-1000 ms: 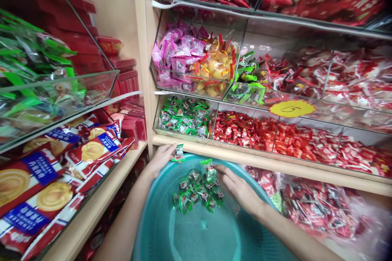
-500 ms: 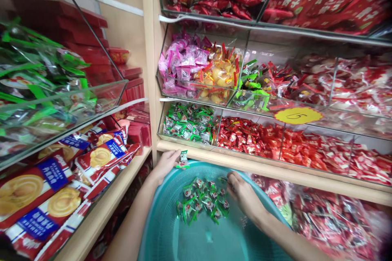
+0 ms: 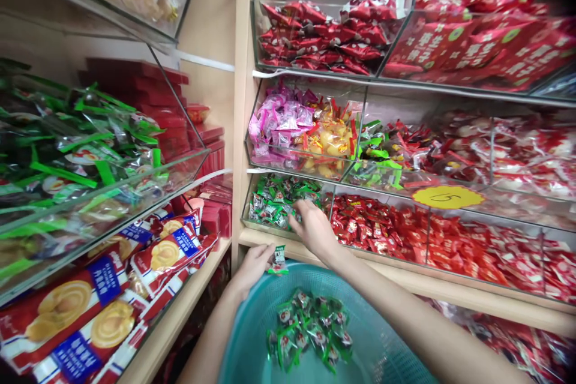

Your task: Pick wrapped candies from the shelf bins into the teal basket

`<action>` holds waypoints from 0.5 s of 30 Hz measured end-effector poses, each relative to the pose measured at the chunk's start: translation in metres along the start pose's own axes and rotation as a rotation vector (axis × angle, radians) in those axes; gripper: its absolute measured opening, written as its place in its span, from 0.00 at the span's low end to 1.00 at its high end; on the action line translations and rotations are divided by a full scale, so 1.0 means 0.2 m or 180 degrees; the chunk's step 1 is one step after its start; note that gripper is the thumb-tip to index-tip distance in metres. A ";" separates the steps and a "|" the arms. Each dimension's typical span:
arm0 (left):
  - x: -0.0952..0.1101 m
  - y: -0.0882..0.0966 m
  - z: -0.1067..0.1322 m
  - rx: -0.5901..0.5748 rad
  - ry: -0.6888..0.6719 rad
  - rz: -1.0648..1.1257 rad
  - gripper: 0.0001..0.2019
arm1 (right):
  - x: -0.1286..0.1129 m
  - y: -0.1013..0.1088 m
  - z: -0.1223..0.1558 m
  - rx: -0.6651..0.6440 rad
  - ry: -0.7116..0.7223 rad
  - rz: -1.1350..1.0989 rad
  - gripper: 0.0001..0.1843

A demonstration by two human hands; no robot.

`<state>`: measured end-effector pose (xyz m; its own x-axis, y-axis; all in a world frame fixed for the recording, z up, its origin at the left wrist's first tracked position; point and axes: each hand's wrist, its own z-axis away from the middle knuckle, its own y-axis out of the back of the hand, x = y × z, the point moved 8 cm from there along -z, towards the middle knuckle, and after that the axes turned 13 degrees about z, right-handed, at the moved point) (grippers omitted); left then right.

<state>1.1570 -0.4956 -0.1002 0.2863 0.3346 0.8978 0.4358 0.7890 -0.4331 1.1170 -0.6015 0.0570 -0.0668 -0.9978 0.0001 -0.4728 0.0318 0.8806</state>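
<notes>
My left hand (image 3: 252,268) pinches a small green-wrapped candy (image 3: 279,259) at the far rim of a teal plastic basket (image 3: 240,327). Inside the basket lies a loose pile of the same green-wrapped candies (image 3: 310,329). My right hand (image 3: 314,231) is over the front edge of a clear bin (image 3: 270,225) that holds more green candies (image 3: 270,207). Its thumb and fingers are bent and look apart, close to those candies; nothing shows in them, though some fingertips are hard to see.
Red-wrapped candies (image 3: 360,222) fill the neighbouring bins. A yellow price tag (image 3: 447,197) hangs above them. Wooden shelf edges (image 3: 382,259) run beneath the bins. On the left, red-and-blue cookie packs (image 3: 108,285) lie below a clear bin of green packets (image 3: 76,138).
My right hand has gone from above the basket up to the bin of green candies. My left hand still holds its candy at the rim. The view has tilted up.
</notes>
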 end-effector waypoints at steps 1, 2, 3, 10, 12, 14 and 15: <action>0.00 0.00 0.00 -0.0003 -0.0011 -0.0001 0.21 | -0.01 -0.02 -0.06 -0.0011 -0.0133 -0.0033 0.09; 0.00 0.00 0.00 -0.0007 -0.0020 -0.0004 0.21 | -0.01 -0.04 -0.12 -0.0052 -0.0294 -0.0059 0.12; 0.00 0.00 0.00 -0.0014 -0.0026 -0.0009 0.21 | -0.01 -0.07 -0.16 -0.0111 -0.0456 -0.0080 0.15; 0.00 -0.01 -0.01 -0.0128 -0.0040 -0.0029 0.22 | -0.02 -0.18 -0.29 -0.0293 -0.0881 -0.0113 0.24; 0.00 -0.01 -0.01 -0.0132 -0.0068 -0.0070 0.22 | 0.00 -0.19 -0.29 -0.0275 -0.0988 -0.0262 0.23; 0.01 -0.01 -0.01 -0.0084 -0.0088 -0.0110 0.22 | 0.03 -0.20 -0.28 -0.0197 -0.1100 -0.0465 0.22; 0.01 0.00 0.00 -0.0055 -0.0089 -0.0126 0.22 | 0.05 -0.20 -0.28 -0.0141 -0.1143 -0.0565 0.21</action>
<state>1.1579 -0.4960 -0.0986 0.2448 0.3177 0.9160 0.4611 0.7929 -0.3983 1.1838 -0.6160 0.0481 -0.2941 -0.9032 -0.3125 -0.4667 -0.1497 0.8717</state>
